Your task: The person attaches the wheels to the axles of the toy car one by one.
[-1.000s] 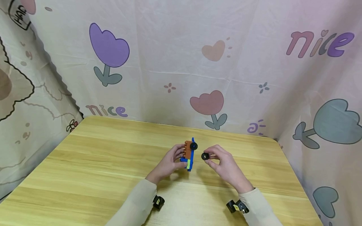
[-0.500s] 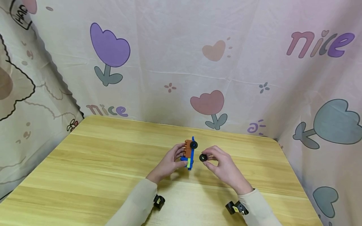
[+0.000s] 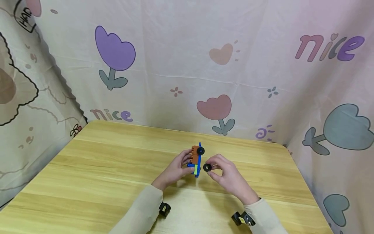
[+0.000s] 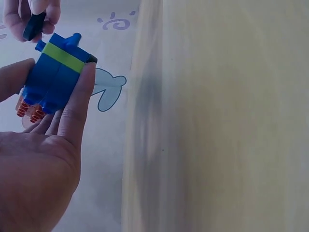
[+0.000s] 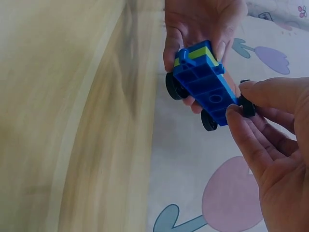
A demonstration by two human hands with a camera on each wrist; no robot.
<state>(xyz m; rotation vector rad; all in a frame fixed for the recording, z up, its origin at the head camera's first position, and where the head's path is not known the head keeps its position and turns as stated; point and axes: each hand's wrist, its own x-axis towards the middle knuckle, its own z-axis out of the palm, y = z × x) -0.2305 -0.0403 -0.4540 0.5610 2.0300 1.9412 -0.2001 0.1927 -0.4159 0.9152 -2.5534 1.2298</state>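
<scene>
A toy car of building blocks (image 3: 195,159), with a blue base, orange bricks and a lime-green brick, is tipped on end above the table. My left hand (image 3: 174,169) grips it by its lower, blue end, thumb on the near side. A black wheel (image 3: 200,151) sits on its upper part. In the right wrist view, the car's blue underside (image 5: 205,89) shows, with black wheels (image 5: 209,121) along one side and a bare blue stub (image 5: 219,69) on the other. My right hand (image 3: 229,174) pinches a loose black wheel (image 3: 207,167) between thumb and fingers, close beside the car.
Below both hands spreads a wood-grain table (image 3: 102,169). A printed fabric curtain (image 3: 163,58) hangs along its back edge and sides. Small black cameras (image 3: 164,209) are strapped to both wrists.
My right hand has moved left and slightly down with the wheel, bringing it nearer the car's lower part. My left hand and the car have hardly moved.
</scene>
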